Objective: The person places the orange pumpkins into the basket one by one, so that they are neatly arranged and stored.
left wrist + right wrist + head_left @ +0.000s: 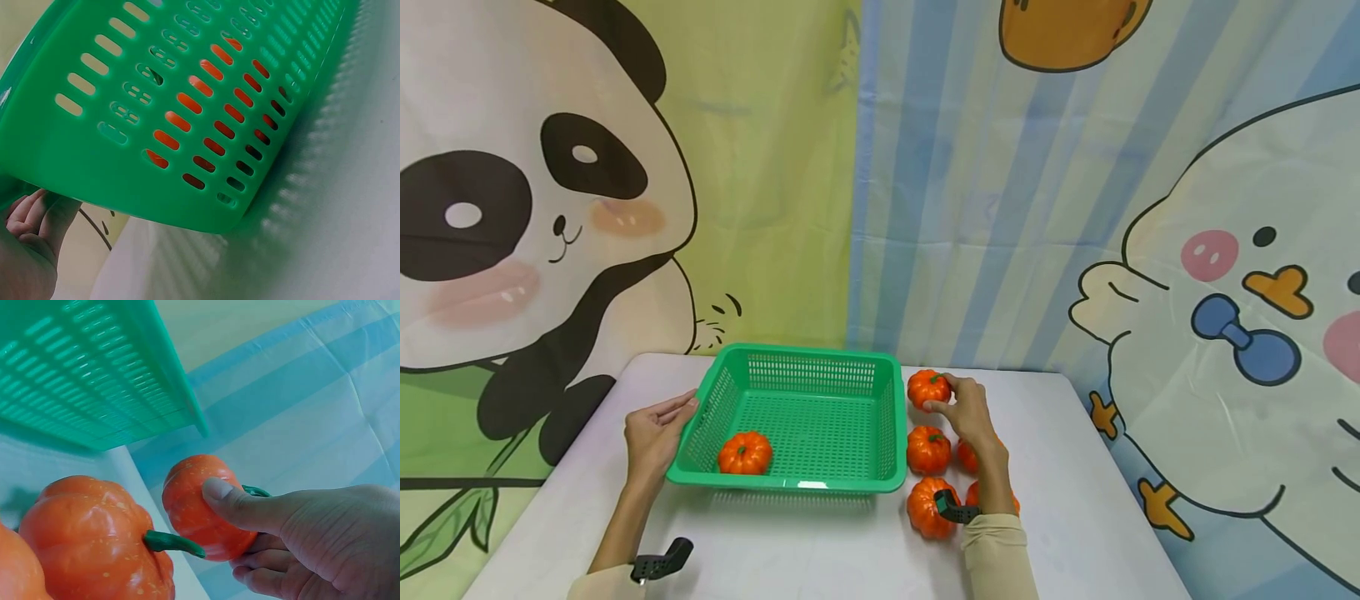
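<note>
A green plastic basket (827, 425) with slotted walls stands on the table, one orange toy pumpkin (745, 453) inside at its front left. My left hand (653, 437) holds the basket's left rim; in the left wrist view, its fingers (53, 215) are partly hidden by the rim. Beyond the basket's right side, my right hand (972, 412) grips another pumpkin (927, 388) between thumb and fingers. The right wrist view shows the thumb across this pumpkin (200, 506), its green stem toward the palm.
More pumpkins lie right of the basket: one in the middle (928, 450), one nearer the front (929, 504), and others partly hidden under my right forearm. The white table (1097, 500) meets a hanging cartoon-printed cloth (940, 208) at the back.
</note>
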Tool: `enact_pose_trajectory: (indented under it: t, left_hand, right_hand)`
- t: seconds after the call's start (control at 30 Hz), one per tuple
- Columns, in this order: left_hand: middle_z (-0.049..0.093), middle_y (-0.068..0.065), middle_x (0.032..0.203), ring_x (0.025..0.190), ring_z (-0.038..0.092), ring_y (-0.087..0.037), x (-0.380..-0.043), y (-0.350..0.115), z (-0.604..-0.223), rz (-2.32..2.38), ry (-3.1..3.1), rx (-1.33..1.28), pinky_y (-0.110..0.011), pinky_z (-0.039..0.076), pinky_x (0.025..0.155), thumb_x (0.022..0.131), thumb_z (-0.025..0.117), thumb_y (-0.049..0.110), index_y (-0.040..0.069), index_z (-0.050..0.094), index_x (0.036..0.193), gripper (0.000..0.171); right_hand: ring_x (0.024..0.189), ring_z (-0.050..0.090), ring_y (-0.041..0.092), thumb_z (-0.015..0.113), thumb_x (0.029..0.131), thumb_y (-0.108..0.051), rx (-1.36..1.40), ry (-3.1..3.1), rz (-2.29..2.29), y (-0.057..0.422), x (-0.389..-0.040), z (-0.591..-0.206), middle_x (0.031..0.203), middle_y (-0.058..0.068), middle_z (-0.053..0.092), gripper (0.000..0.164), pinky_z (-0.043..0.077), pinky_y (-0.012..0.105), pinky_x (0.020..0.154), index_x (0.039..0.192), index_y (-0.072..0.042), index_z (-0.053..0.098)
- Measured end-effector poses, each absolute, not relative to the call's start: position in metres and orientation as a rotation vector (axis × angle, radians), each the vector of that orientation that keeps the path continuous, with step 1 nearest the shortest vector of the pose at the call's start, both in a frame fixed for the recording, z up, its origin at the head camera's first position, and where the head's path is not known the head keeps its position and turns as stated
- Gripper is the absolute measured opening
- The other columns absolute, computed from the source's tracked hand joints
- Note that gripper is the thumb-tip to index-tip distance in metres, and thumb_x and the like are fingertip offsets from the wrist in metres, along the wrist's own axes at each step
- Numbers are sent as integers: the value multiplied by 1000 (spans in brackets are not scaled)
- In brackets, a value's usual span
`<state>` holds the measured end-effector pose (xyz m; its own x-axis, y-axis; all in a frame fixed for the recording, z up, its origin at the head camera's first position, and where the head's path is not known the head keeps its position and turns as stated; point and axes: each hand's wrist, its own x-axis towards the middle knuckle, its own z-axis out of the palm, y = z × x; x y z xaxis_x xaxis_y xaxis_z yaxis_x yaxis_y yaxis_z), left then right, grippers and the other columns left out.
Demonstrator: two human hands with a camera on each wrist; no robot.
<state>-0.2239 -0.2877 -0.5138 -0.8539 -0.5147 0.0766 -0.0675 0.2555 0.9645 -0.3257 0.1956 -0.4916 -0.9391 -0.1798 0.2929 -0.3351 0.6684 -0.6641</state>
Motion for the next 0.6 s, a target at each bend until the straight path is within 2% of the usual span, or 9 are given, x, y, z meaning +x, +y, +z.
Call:
enact_pose_trajectory:
  t: [0.07, 0.17, 0.33, 0.43, 0.6]
  left_hand:
    - [76, 6, 111, 88, 63, 19, -224, -287, -514, -1630, -2150, 532, -1, 47, 77, 91, 75, 35, 8, 71, 125, 43]
    - [76, 7, 110, 87, 63, 20, -224, -287, -514, -1632, -2141, 531, -1, 48, 77, 91, 75, 34, 8, 71, 125, 43]
    - [76, 7, 109, 88, 62, 20, -224, -287, -513, -1630, -2140, 534, -1, 47, 77, 91, 75, 35, 8, 71, 125, 43]
    - [77, 7, 109, 90, 62, 20, -225, -287, -513, -1624, -2151, 534, -1, 46, 77, 91, 75, 36, 8, 71, 125, 44]
    - [76, 7, 110, 89, 62, 20, -224, -288, -513, -1624, -2162, 534, -1, 46, 77, 92, 74, 36, 8, 71, 126, 45]
  right_hand:
    - [93, 66, 24, 85, 81, -16, 410, -2687, 1132, 196, -325, -490, 109, 11, 77, 47, 54, 48, 88, 122, 0, 70]
    - [95, 67, 24, 85, 81, -17, 398, -2698, 1125, 196, -324, -487, 110, 10, 77, 48, 53, 42, 88, 124, -1, 69]
    - [85, 58, 30, 85, 81, -19, 405, -2697, 1090, 196, -324, -484, 103, 9, 76, 49, 42, 29, 72, 123, 1, 69]
    - [81, 54, 32, 86, 80, -18, 419, -2683, 1078, 196, -323, -483, 97, 9, 75, 48, 38, 30, 68, 121, 1, 70]
    - [88, 60, 28, 85, 82, -19, 389, -2709, 1109, 198, -321, -483, 106, 7, 77, 47, 47, 36, 79, 124, -3, 70]
